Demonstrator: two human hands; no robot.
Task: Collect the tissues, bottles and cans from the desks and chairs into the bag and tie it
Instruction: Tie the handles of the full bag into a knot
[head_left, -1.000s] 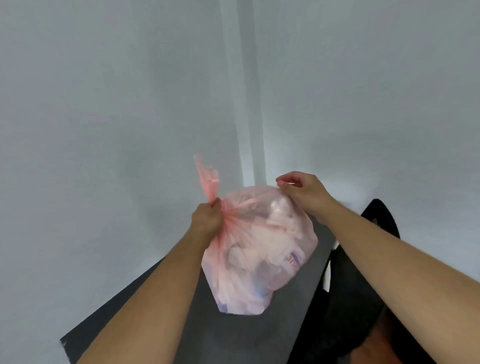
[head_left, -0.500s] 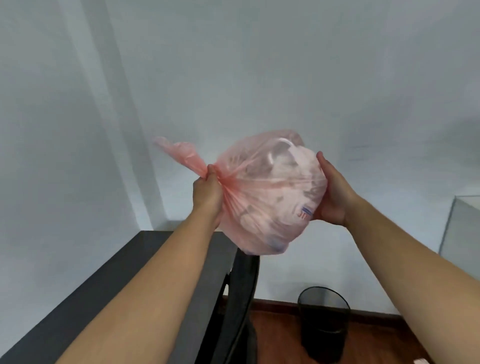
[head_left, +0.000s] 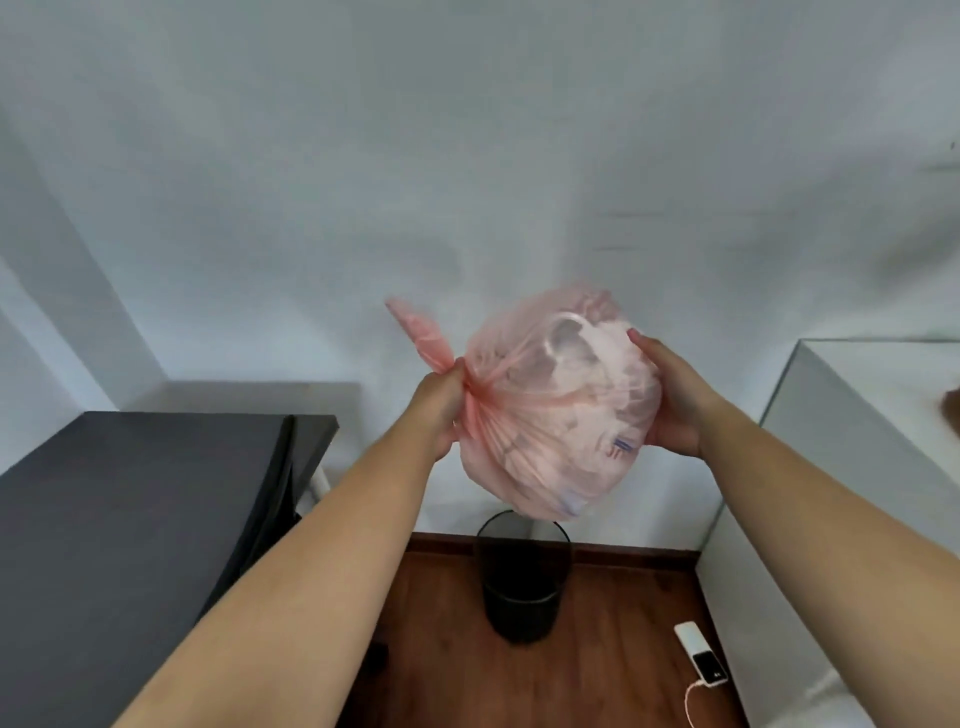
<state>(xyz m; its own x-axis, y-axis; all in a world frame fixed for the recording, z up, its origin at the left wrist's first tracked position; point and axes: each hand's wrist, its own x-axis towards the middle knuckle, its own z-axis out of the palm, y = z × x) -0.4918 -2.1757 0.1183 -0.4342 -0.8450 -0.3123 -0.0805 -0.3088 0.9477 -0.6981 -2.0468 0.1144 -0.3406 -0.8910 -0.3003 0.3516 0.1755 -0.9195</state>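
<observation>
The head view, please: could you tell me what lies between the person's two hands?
The head view shows the filled pink bag between them: the left hand grips its gathered neck, and the right hand presses against its opposite side.

I get soft, even, fairly bright light on the white wall (head_left: 467, 156), motion blur on the pink bag (head_left: 561, 405), and wide-angle bending at the edges.
</observation>
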